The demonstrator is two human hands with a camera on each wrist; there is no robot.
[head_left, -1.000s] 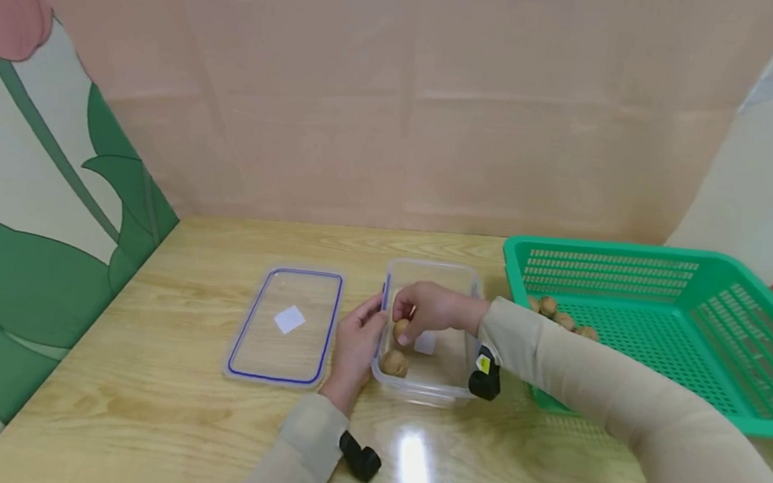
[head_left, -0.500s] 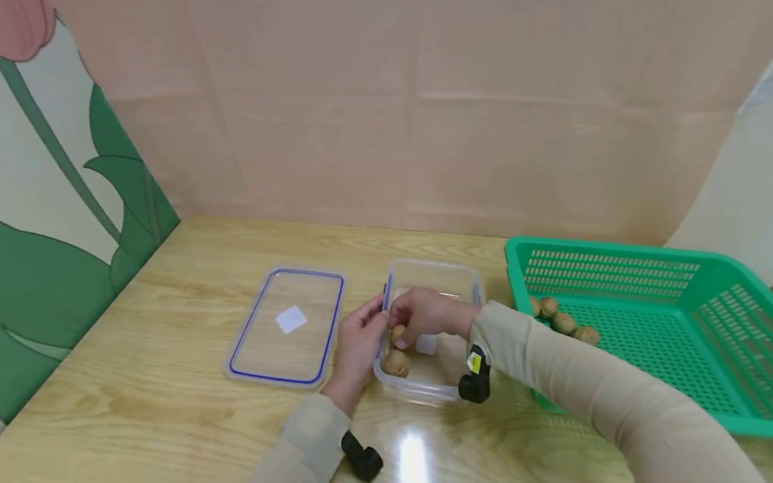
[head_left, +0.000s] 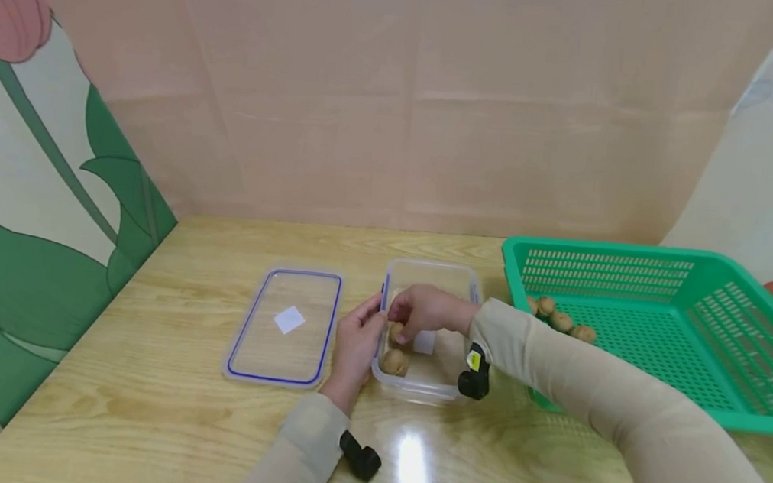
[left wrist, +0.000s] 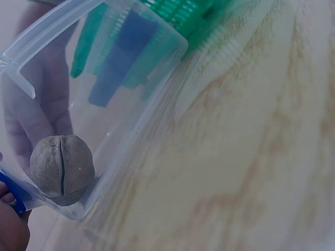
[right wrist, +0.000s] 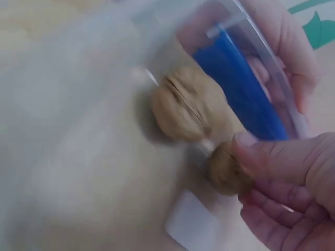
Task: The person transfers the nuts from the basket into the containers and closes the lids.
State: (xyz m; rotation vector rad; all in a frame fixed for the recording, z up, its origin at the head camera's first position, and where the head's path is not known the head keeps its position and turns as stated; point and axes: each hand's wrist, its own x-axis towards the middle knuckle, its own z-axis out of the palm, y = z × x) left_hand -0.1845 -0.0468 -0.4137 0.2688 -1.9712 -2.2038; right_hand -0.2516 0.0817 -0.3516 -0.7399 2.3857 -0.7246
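My right hand (head_left: 425, 310) reaches into a clear plastic food container (head_left: 415, 388) and pinches a walnut (right wrist: 227, 170) between thumb and fingers, low inside near the left wall. Another walnut (head_left: 393, 362) lies in the container's near left corner, and the left wrist view shows a walnut (left wrist: 63, 167) through the clear wall. At the container's left side, my left hand (head_left: 355, 342) holds the wall by its blue latch (right wrist: 243, 89). A white paper square (head_left: 424, 342) shows at the container's bottom.
Left of the container lies its clear lid (head_left: 283, 355) with a blue seal and a white square on it. A green plastic basket (head_left: 688, 260) stands at the right, with several walnuts (head_left: 561, 322) along its left side. A peach cloth (head_left: 397, 120) hangs behind the wooden table (head_left: 138, 404).
My right hand has shifted slightly left within the container, still pinching the walnut. My left hand stays at the container's side.
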